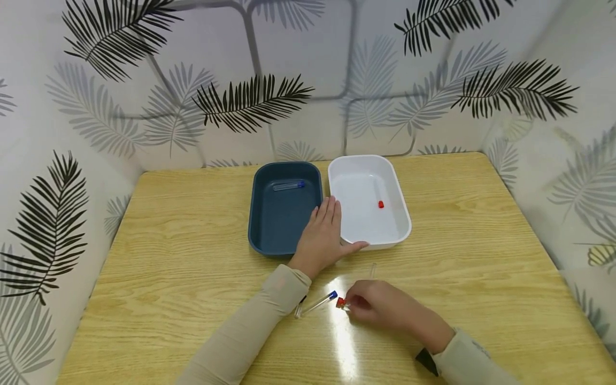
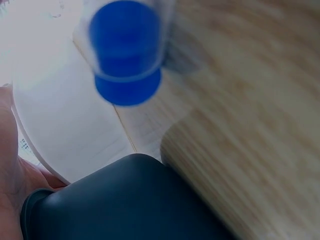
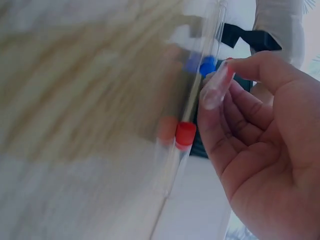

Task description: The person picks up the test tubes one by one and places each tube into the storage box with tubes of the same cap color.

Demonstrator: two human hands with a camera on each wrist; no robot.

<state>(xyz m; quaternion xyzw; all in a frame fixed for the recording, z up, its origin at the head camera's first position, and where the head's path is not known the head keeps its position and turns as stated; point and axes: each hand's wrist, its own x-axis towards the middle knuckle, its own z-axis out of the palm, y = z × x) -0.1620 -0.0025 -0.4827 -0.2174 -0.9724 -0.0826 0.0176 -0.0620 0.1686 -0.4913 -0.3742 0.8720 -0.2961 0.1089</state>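
Note:
My left hand point(image 1: 321, 238) lies with straight fingers over the neighbouring rims of a dark blue bin point(image 1: 284, 224) and a white bin point(image 1: 356, 224). Between thumb and index finger, my right hand point(image 3: 260, 135) pinches a clear test tube point(image 3: 216, 92) with a red cap. Beneath it on the table lies another red-capped test tube point(image 3: 184, 137). Left of the right hand point(image 1: 385, 307), a blue-capped test tube point(image 1: 320, 303) lies on the wood, near the left sleeve. In the left wrist view, a blurred blue cap point(image 2: 125, 50) is close to the camera.
Inside the dark blue bin are blue-capped test tubes point(image 1: 289, 185). A red-capped test tube point(image 1: 380, 204) lies in the white bin. Both bins stand side by side towards the back of the wooden table point(image 1: 192, 235), before a leaf-patterned wall covering point(image 1: 298, 64).

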